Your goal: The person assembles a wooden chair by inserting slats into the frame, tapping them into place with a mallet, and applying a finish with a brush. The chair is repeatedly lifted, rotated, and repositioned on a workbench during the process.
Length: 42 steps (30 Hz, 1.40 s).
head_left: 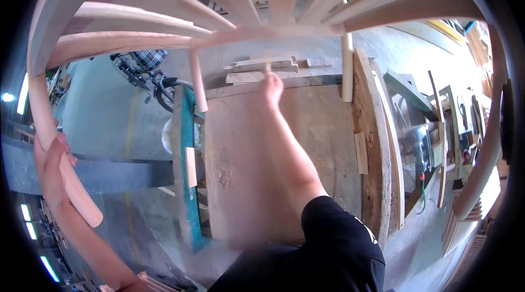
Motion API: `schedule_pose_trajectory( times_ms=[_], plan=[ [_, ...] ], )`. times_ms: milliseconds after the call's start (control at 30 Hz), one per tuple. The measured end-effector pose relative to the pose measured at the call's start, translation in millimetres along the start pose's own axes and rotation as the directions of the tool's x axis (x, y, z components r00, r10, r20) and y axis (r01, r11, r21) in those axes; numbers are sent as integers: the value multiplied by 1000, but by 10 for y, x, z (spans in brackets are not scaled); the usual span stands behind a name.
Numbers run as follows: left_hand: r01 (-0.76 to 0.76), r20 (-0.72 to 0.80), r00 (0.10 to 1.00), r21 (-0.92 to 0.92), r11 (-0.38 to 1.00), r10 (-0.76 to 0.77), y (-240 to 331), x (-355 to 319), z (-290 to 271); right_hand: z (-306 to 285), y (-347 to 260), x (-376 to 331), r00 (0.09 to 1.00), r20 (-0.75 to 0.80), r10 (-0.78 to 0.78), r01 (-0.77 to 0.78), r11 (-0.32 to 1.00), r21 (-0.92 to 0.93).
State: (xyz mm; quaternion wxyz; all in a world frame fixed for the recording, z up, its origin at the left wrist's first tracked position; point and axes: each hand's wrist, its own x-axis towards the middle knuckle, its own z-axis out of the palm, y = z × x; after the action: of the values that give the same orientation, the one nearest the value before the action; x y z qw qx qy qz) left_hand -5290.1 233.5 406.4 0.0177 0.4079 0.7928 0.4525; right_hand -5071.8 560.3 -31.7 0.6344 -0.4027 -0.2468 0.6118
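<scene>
A pale, unpainted wooden chair frame spans the top of the view, its slats fanning away from me and its round legs pointing toward me. At the left, my left hand is closed around one chair leg, with the fingers wrapped over it. My right hand reaches forward below the chair's curved rail, over the far edge of a wooden bench top. Its fingers are closed, and a thin yellowish tip shows above them, too blurred to name.
Wooden strips lie just beyond the bench. A green-sided beam bounds it on the left, a thick rough board on the right. A bicycle stands at the far left. Tools and timber crowd the right side.
</scene>
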Motion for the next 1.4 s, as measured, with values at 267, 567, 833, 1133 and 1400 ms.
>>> schedule_pose_trajectory(
  times_ms=[267,567,833,1133,1400],
  plan=[
    [-2,44,999,-7,1000,2,31,69,-6,-1207,-988,1460,920,-387,-66,-49,959,-280],
    [15,35,999,-87,996,-12,114,77,29,-1425,-1026,2160,880,-390,-270,11,834,-552],
    [9,46,999,-72,997,-5,43,-32,-51,-1400,-863,1345,886,-359,-293,109,884,-454],
    [10,125,992,-139,990,7,105,74,55,-1554,-1254,1196,869,-232,-437,359,880,-311],
    [-79,183,977,-172,982,110,2,7,-53,-2910,-2607,-2203,674,-36,-738,404,408,-819]
  ],
)
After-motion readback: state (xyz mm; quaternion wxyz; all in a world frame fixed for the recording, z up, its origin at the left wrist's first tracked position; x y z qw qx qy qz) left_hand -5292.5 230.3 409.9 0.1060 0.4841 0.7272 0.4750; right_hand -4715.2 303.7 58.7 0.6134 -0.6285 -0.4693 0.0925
